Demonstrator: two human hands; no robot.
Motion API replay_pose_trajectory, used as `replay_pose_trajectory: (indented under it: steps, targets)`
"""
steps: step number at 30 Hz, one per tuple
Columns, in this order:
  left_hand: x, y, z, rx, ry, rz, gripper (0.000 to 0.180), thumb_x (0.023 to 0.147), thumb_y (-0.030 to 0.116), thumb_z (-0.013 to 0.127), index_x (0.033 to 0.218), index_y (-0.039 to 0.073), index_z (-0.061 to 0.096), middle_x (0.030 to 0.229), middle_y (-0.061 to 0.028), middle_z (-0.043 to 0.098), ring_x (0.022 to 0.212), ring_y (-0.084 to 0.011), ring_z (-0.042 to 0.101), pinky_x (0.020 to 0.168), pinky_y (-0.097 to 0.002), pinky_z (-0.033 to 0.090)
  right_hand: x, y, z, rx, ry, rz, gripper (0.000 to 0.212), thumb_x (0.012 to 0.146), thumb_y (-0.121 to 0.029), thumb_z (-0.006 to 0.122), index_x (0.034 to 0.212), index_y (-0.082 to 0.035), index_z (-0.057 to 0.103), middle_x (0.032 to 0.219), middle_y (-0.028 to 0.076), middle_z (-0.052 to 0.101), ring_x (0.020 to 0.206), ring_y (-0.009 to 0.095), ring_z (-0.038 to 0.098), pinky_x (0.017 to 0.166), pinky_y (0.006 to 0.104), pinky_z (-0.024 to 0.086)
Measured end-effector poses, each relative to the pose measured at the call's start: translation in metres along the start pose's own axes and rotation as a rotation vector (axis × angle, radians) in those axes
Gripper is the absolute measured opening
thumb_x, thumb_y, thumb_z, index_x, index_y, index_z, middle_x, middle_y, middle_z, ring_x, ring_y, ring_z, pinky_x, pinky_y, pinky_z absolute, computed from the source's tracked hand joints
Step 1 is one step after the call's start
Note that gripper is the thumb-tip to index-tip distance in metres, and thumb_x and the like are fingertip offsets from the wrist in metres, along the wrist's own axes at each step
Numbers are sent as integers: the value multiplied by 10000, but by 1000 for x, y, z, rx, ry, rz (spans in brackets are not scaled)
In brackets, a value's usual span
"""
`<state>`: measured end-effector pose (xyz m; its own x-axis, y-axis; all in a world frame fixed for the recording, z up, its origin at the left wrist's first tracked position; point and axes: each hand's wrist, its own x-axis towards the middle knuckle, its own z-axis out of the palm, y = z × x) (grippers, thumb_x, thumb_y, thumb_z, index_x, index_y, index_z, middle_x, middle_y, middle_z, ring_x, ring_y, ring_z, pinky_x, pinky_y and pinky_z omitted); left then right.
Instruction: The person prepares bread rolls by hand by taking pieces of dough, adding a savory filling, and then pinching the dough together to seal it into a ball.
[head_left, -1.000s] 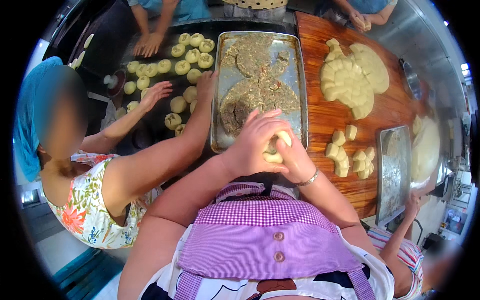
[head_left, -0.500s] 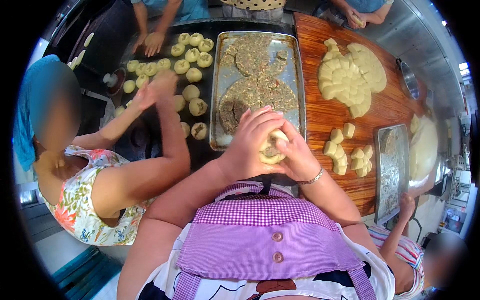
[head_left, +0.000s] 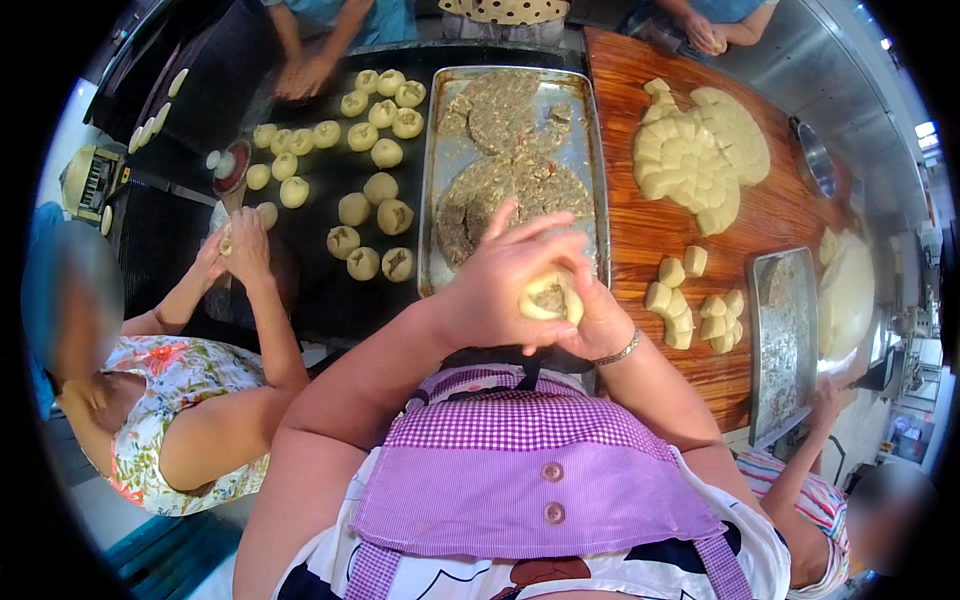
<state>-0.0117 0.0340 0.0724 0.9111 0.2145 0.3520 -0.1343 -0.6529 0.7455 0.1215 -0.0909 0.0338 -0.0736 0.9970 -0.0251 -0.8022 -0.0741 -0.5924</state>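
A round dough bun (head_left: 535, 305) sits between my two hands in front of my chest, its top gaping to show greyish-brown filling (head_left: 549, 297). My left hand (head_left: 490, 290) curves round its left and far side, some fingers lifted and spread. From the right, my right hand (head_left: 602, 318) cups the bun, the thumb by its rim; a bracelet circles that wrist. Just beyond my hands lies a metal tray (head_left: 432, 215) with mounds of chopped filling (head_left: 520, 185), partly hidden by my left fingers.
Filled buns (head_left: 394, 216) stand in rows on the dark surface at left. Cut dough (head_left: 690, 160) and small dough pieces (head_left: 676, 315) lie on the wooden board (head_left: 625, 130). A long tray (head_left: 785, 345) and a metal bowl (head_left: 815, 160) are at right. Co-workers surround the table.
My left fingers have loosened and lifted, and the bun's opening has turned more into view. The co-worker at left has drawn their hands back from the buns and now holds a piece.
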Motion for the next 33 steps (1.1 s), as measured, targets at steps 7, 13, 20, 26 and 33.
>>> replay_pose_trajectory:
  steps: [7,13,20,26,33]
  targets:
    - [-22,-19,21,17,137,-56,953,549,562,866,1276,50,523,1297,-133,544,1345,-367,412,1127,-587,185,14,16,24,-410,370,-73,550,940,-331,641,1345,-40,407,1215,74,536,1125,158,541,955,314,477]
    - [-19,-28,-4,-242,-62,89,487,809,273,722,1221,70,561,1251,-131,584,1282,-364,490,1110,-556,251,20,20,3,-202,305,-38,583,1032,-522,288,1318,-39,448,1286,127,534,1201,239,542,1028,367,444]
    - [-36,-27,29,92,203,-135,639,805,257,724,1319,-5,450,1293,-196,525,1323,-406,401,1112,-589,204,34,24,15,-320,478,-20,660,1029,-563,190,1263,-26,495,1128,126,609,1045,209,622,918,321,514]
    - [-34,-43,29,-52,439,137,165,817,89,654,955,-1,642,1031,-166,643,964,-352,626,869,-431,503,39,42,23,-103,455,-19,717,1012,-604,155,1289,-23,471,1183,98,572,1114,186,575,977,329,472]
    - [-33,-44,6,-73,113,171,388,807,163,667,1149,0,581,1102,-163,627,1077,-363,570,958,-456,418,48,27,-1,109,376,268,792,956,-698,251,1307,-29,489,1224,137,606,1113,249,613,952,385,510]
